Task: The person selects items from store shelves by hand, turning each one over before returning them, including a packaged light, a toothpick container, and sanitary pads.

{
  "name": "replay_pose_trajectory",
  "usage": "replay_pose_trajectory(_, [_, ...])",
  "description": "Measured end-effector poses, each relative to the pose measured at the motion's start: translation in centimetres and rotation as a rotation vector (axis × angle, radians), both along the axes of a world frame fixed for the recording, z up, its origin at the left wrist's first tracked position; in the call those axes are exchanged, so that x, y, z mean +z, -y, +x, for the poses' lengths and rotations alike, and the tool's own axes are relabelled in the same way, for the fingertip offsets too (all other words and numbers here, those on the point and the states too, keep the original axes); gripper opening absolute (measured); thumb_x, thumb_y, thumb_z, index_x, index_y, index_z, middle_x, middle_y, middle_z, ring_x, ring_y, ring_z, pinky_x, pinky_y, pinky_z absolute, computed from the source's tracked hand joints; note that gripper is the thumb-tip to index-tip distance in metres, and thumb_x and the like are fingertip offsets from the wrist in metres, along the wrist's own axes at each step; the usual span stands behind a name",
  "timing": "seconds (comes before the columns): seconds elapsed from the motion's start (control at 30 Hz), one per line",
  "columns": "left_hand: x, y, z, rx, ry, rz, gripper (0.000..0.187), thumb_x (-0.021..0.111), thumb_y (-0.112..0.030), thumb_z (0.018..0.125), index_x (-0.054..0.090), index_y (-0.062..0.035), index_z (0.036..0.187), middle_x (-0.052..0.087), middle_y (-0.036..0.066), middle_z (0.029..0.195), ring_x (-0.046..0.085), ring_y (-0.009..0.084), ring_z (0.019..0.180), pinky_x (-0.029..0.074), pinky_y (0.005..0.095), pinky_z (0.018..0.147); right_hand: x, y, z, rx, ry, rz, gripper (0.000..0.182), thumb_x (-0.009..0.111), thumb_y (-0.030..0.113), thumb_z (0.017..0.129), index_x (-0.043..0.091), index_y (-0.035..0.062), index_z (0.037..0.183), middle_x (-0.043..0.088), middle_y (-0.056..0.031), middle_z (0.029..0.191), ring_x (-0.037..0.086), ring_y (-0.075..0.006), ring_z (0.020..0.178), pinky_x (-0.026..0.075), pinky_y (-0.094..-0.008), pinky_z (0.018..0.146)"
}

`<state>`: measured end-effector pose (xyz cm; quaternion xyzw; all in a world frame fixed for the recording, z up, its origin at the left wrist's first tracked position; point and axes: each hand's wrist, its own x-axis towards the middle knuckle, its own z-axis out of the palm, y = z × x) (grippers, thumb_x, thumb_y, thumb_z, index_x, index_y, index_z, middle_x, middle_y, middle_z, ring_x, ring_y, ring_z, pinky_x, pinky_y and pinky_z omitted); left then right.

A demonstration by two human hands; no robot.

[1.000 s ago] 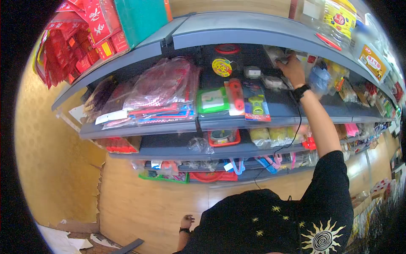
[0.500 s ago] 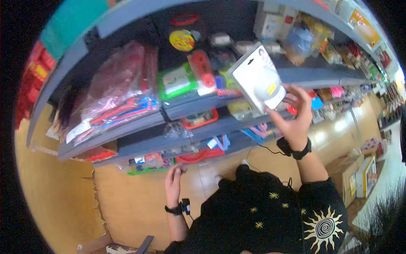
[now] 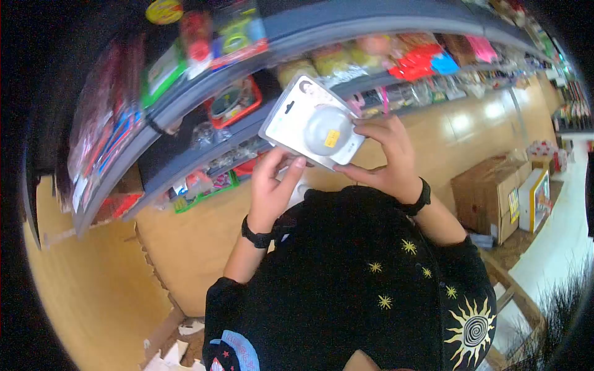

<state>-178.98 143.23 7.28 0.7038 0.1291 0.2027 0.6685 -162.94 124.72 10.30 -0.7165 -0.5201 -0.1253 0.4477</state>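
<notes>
A white blister package (image 3: 300, 123) with a round grey-white item and a yellow sticker is held up in front of the shelves, its printed face toward me. My right hand (image 3: 391, 151) grips its right edge between thumb and fingers. At the lower left edge, my left hand (image 3: 276, 184) pinches the package, thumb in front and fingers partly hidden behind it. Both wrists wear black bands.
Shelves (image 3: 278, 46) with bagged goods cross the upper view. A red basket (image 3: 234, 102) sits on a shelf at left. Cardboard boxes (image 3: 482, 191) stand at right on the tan floor (image 3: 179, 253). Torn cardboard lies at lower left.
The package has come lower and left, nearer my body. My left hand has risen from beside the shelf and taken hold of it. The view has shifted along the shelves.
</notes>
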Motion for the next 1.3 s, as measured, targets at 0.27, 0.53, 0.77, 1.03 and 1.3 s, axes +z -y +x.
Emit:
replay_pose_trajectory(0.27, [0.1,6.4,6.6,-0.081,-0.036,0.020,0.015,0.059,-0.007,0.102,0.063,0.0018,0.113,0.067,0.002,0.103,0.061,0.0087,0.095,0.051,0.0256,0.084,-2.1,11.4,4.4,0.265,-1.055,0.552,0.057,0.077,0.046,0.087,0.057,0.0048,0.120,0.058,-0.0062,0.105,0.056,-0.0207,0.098,0.045,-0.0355,0.084])
replay_pose_trajectory(0.53, [-0.6,15.4,11.8,-0.232,-0.117,0.063,0.015,0.060,-0.005,0.101,0.063,0.0029,0.113,0.067,0.003,0.104,0.062,0.0096,0.096,0.050,0.0261,0.086,1.0,22.2,10.6,0.957,-1.323,0.880,0.063,0.053,0.073,0.093,0.056,0.0132,0.113,0.046,0.0004,0.078,0.041,-0.0141,0.077,0.031,-0.0304,0.072])
replay_pose_trajectory(0.77, [0.2,21.6,15.4,-0.356,-0.149,0.129,0.013,0.059,-0.005,0.101,0.063,0.0028,0.110,0.067,0.003,0.102,0.062,0.0097,0.094,0.050,0.0263,0.085,0.1,29.2,13.2,0.787,-1.098,0.806,0.066,0.048,0.074,0.093,0.058,0.0128,0.116,0.045,-0.0004,0.076,0.041,-0.0154,0.074,0.030,-0.0305,0.070])
replay_pose_trajectory(1.03, [0.2,24.5,20.5,-0.493,-0.134,0.234,0.014,0.060,-0.007,0.100,0.064,0.0025,0.109,0.068,0.004,0.096,0.064,0.0097,0.089,0.051,0.0269,0.082,-2.6,32.8,14.6,0.241,-1.002,0.678,0.048,0.057,0.048,0.099,0.061,0.0027,0.115,0.063,-0.0066,0.095,0.057,-0.0166,0.089,0.044,-0.0315,0.080])
replay_pose_trajectory(1.3, [-2.3,23.8,29.2,-0.688,-0.079,0.075,0.020,0.058,-0.011,0.102,0.063,0.0029,0.116,0.067,0.004,0.104,0.062,0.0105,0.097,0.050,0.0281,0.086,-3.4,33.6,18.5,-0.204,-1.133,0.103,0.036,0.068,0.026,0.099,0.065,0.0020,0.126,0.069,-0.0029,0.111,0.063,-0.0121,0.100,0.050,-0.0282,0.090])
